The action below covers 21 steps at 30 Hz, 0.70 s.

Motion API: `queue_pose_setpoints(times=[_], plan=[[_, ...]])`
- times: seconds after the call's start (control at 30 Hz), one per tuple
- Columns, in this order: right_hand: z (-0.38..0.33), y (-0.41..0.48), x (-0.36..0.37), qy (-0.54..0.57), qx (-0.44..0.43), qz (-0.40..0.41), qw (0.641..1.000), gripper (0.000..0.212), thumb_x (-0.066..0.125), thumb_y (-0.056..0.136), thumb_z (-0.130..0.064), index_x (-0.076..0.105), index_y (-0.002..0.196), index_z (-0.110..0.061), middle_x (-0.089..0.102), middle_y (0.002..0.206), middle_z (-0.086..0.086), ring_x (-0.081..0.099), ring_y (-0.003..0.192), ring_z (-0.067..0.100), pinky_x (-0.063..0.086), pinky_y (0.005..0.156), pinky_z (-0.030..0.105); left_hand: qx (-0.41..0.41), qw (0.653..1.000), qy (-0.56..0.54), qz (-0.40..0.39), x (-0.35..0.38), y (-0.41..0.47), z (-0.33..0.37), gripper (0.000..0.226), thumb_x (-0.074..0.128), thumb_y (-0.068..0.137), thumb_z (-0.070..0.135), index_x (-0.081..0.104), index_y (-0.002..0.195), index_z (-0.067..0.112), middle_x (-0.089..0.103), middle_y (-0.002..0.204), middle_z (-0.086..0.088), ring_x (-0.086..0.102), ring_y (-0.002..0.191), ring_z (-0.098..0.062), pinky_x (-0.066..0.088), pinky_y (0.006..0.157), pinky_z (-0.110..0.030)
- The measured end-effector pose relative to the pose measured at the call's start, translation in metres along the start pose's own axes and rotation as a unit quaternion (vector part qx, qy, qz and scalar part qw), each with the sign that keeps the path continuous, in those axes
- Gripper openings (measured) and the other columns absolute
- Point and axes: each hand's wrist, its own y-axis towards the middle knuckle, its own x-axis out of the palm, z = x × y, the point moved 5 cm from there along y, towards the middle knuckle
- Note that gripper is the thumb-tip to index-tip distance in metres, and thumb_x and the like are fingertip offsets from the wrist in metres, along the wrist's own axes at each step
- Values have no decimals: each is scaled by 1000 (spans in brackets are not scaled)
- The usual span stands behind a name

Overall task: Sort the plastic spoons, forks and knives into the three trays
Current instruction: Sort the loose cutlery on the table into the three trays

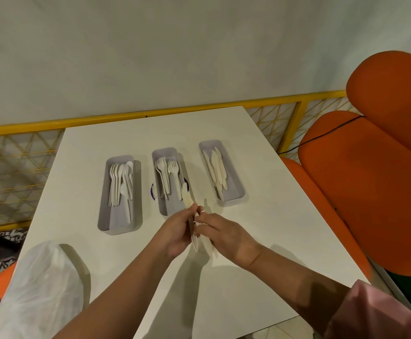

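Both sets of fingers (185, 219) round knives (187, 198)

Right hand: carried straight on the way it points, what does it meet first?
The left hand, right at the right hand's fingertips; both grip cutlery between them. Beyond that, probably the middle tray, though depth is unclear.

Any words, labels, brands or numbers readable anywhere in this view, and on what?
No readable text anywhere.
Dark blue round mark on the white table, mostly hidden under the middle grey plastic tray: too small and covered to read.
White plastic cutlery and white plastic bag: no print visible.
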Motion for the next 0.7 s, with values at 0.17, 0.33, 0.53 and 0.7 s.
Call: queue_pose_setpoints(times=[0.17,0.33,0.53,0.7], plan=[[13,-4,3,30,48,10,998,48,66,68,0,56,112,-15,63,110,6,64,92,19,57,73,24,25,999,17,20,-11,4,7,24,41,99,19,56,82,10,55,66,-3,48,51,-11,38,49,-21],[63,-27,9,36,227,-101,968,34,51,89,-2,58,121,-10,54,122,8,47,116,24,44,94,27,19,998,45,35,-18,6,6,29,37,101,22,53,79,13,58,59,3,44,64,-13,34,64,-26],[98,-59,19,48,337,-273,900,28,60,88,-13,63,115,-10,56,116,7,52,108,21,38,81,18,18,999,-3,36,-15,6,7,24,39,100,20,53,84,10,54,70,-5,54,70,-18,47,72,-27],[98,-79,28,43,345,-335,876,32,72,77,-18,61,106,-11,41,99,-4,41,92,13,28,59,10,12,999,5,29,-10,8,8,22,39,100,21,52,87,10,55,69,-5,54,67,-19,47,71,-28]])
